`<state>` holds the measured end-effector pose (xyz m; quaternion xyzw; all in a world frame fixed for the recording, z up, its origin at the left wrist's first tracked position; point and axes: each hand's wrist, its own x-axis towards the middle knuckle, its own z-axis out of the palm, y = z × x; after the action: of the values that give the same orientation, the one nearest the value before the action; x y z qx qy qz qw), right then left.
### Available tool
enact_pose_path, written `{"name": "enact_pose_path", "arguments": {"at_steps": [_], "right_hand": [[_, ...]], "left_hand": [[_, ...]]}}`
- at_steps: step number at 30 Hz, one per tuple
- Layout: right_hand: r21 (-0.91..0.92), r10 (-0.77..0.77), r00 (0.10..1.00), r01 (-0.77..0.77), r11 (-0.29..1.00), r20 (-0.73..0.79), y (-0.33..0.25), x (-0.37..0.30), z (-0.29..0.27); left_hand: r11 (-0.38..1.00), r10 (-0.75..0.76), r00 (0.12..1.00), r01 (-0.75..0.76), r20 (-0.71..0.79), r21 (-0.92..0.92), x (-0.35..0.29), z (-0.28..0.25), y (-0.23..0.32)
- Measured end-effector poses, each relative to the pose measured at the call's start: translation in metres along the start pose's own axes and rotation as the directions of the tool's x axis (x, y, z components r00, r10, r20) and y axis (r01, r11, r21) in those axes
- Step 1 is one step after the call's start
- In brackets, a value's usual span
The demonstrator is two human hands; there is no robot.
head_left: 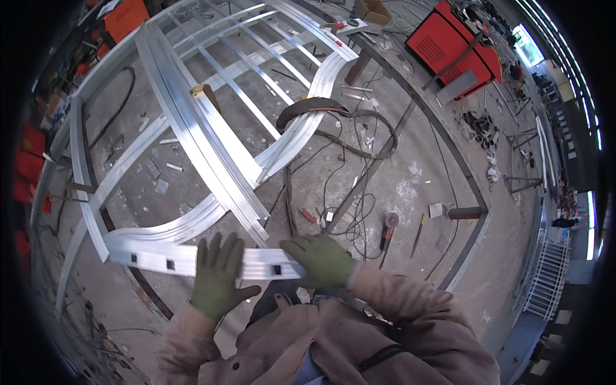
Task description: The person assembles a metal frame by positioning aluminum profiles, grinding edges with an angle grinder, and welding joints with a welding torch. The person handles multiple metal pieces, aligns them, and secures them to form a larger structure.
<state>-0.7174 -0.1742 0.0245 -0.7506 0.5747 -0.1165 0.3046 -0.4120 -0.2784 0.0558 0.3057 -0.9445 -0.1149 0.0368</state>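
Note:
Close in front of my body lies a short silvery metal bar (260, 264) with square holes cut through it. My left hand (218, 276), in a green glove, is laid flat across it with fingers stretched out and thumb apart. At the bar's right end my gloved right hand (323, 262) is closed around the tip, its fingertips partly hidden. The bar's left end meets a curved metal channel (192, 221), and the contact there is blurred. A long, wide metal beam (186, 125) runs from the far left down toward the bar.
A metal frame with several crossbars (247, 106) stretches away at the back. Cables (378, 144) coil over the concrete floor, near an angle grinder (389, 230). Dark steel rails (449, 141) edge the area. A red machine (449, 54) stands at the far right.

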Motion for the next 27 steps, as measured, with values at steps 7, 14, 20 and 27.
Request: {"name": "enact_pose_path", "arguments": {"at_steps": [7, 14, 20, 27], "right_hand": [[-0.259, -0.058, 0.909, -0.056, 0.964, -0.413, 0.008, -0.135, -0.092], [0.895, 0.823, 0.353, 0.205, 0.396, -0.445, -0.017, -0.216, -0.091], [0.909, 0.896, 0.265, 0.321, 0.266, -0.356, -0.044, -0.208, -0.088], [0.873, 0.873, 0.310, 0.434, 0.223, -0.377, -0.060, -0.207, -0.076]], "left_hand": [[0.979, 0.106, 0.977, -0.071, 0.184, -0.192, 0.060, -0.009, 0.083], [0.891, -0.073, 0.970, 0.168, 0.233, -0.421, 0.073, -0.029, 0.188], [0.949, 0.035, 0.998, -0.016, 0.056, -0.315, 0.054, -0.020, 0.219], [0.923, 0.190, 0.969, -0.232, -0.161, -0.309, 0.038, -0.007, 0.197]]}}
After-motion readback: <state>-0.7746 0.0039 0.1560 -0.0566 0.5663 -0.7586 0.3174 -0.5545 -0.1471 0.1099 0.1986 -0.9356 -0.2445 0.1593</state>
